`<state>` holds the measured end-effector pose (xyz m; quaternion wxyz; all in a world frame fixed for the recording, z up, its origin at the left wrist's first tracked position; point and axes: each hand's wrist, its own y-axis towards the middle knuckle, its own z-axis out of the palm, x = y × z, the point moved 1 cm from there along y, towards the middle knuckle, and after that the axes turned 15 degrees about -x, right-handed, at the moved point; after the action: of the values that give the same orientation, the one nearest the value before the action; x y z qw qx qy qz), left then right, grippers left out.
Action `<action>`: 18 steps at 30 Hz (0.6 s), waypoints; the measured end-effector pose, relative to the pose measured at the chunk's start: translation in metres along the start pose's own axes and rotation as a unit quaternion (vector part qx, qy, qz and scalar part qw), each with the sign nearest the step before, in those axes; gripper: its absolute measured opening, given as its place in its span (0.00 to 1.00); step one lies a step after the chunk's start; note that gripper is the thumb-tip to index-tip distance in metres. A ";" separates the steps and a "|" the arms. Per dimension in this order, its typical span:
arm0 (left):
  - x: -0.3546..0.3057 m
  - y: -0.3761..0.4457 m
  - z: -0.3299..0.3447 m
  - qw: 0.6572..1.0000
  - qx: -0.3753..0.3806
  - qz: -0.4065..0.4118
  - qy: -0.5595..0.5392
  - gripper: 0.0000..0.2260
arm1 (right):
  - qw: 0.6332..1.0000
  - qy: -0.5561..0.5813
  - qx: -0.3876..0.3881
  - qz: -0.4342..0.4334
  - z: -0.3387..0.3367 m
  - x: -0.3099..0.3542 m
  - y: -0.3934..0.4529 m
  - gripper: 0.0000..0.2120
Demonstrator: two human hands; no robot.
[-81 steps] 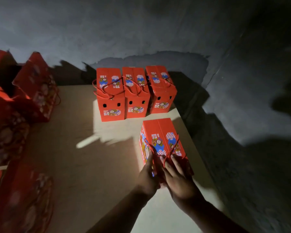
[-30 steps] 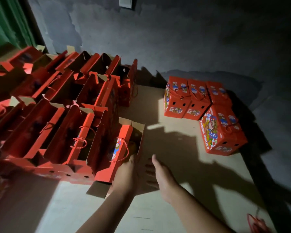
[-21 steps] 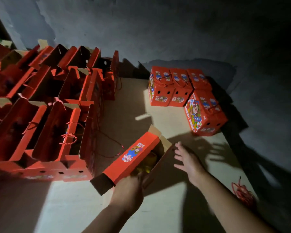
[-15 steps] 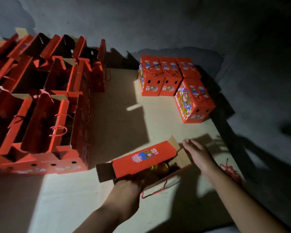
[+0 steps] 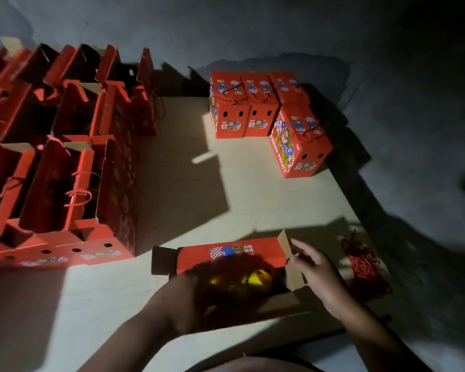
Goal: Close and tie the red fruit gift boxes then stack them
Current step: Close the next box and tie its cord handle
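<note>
Now the open box (image 5: 234, 267) has come down flat on the board (image 5: 188, 183) near the person, the left hand (image 5: 183, 304) gripping its near side, the right hand (image 5: 317, 272) open at the end flap; fruit makes it heavy, so hold it underneath.

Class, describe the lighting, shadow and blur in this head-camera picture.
Head view: one hard light brightens the pale tabletop and the closed red boxes; the left hand is in deep shadow; the open red boxes at the left edge are smeared by motion blur; corners fall dark.
</note>
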<state>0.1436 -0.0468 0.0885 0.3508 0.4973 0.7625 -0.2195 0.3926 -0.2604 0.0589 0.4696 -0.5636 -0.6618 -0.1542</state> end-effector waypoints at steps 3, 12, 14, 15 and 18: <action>0.014 0.020 -0.001 0.991 -0.022 -0.033 0.131 0.25 | 0.997 0.075 0.002 0.007 -0.005 -0.006 -0.003 0.14; 0.042 0.048 -0.014 0.952 -0.021 -0.040 0.302 0.21 | 0.995 0.099 0.003 -0.016 -0.007 -0.024 0.010 0.13; 0.051 0.060 -0.023 0.956 -0.100 -0.059 0.270 0.14 | 0.996 0.085 0.023 -0.035 -0.009 -0.027 0.011 0.14; 0.057 0.065 -0.028 0.950 -0.129 -0.065 0.276 0.11 | 0.996 0.068 0.038 -0.048 -0.009 -0.029 0.013 0.15; 0.077 0.071 -0.031 0.945 -0.167 -0.101 0.261 0.09 | 0.986 -0.033 0.097 -0.135 -0.005 -0.040 0.019 0.23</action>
<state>0.1789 0.0497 0.0519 0.1934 0.3922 0.8992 0.0147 0.4085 -0.2825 0.0237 0.4751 -0.4258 -0.7586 -0.1321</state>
